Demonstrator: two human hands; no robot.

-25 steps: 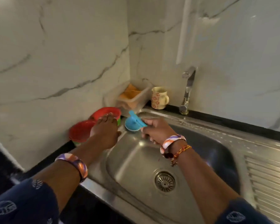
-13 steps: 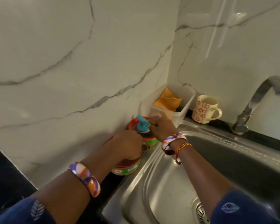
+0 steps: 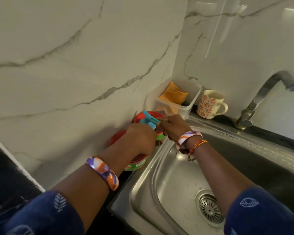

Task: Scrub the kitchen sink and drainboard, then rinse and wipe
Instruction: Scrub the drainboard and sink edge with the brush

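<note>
Right now both hands are at the back-left corner of the sink (image 3: 168,175), over the 2 red tubs on the black bench (image 3: 10,175) — not in the basin yet.

- right hand (image 3: 174,127): fingers curled, pinching the near end of the blue scrubber (image 3: 148,122), which sits over the far red tub (image 3: 153,116).
- left hand (image 3: 140,140): curled down over the near red tub (image 3: 137,164), looks like it's gripping the rim or lid to steady it. Fingers mostly hidden from this angle, so the exact hold is a guess.

Handling, my read:
- Scrubber looks like thin moulded plastic or silicone — light, a bit flexible, likely slick once soapy. A 2-finger pinch at the end is fine for lifting; for scrubbing, take it across the middle with the whole hand so it doesn't twist out.
- Tubs are small, light plastic with green labels, and will slide on the polished bench. Hold the side wall, not just the lid. Can't tell whether either is open.
- Basin is stainless, stiff, with a few water drops near the drain (image 3: 210,209). Drainboard is off to the right, out of frame.

Nearby: clear plastic bin (image 3: 187,106) with an orange cloth (image 3: 174,94) in the corner, floral mug (image 3: 210,104) just beside it, tap (image 3: 261,97) further right. The mug is ceramic and close to the scrubbing zone — worth watching.
</note>
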